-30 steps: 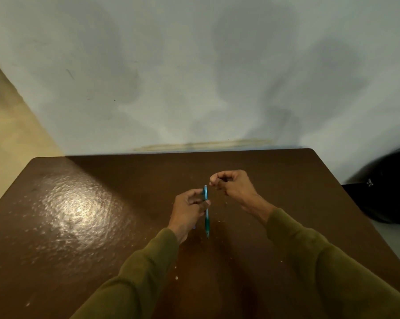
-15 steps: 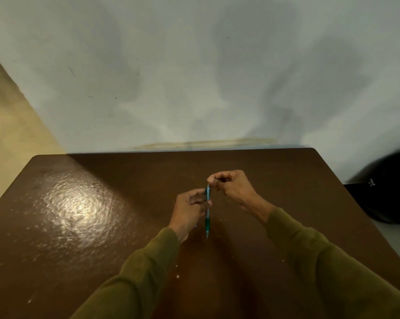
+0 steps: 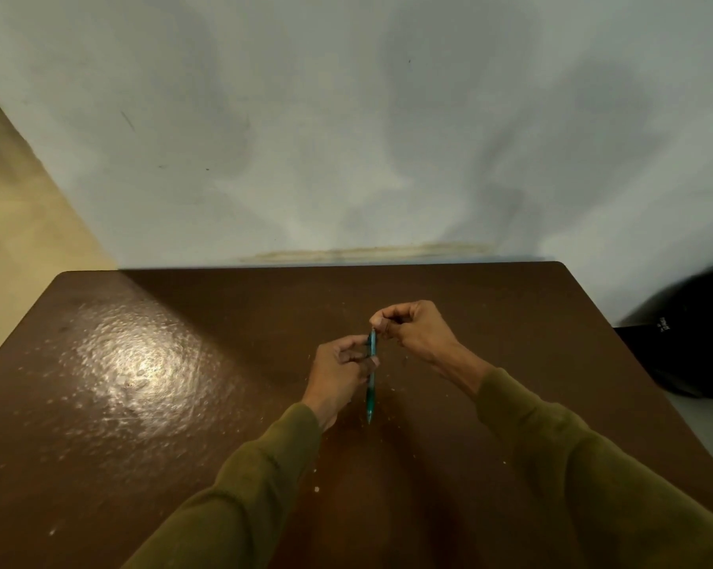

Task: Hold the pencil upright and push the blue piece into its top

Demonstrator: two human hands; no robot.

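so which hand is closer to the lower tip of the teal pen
Left. The left hand grips the teal pen at mid-barrel, just above the lower tip. The right hand pinches at the pen's top end, farthest from that tip.

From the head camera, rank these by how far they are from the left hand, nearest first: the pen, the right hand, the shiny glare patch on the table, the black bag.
1. The pen: gripped in the left hand itself.
2. The right hand: just up and right, at the pen's top end.
3. The glare patch: well off to the left on the table.
4. The black bag: far right, beyond the table's edge.
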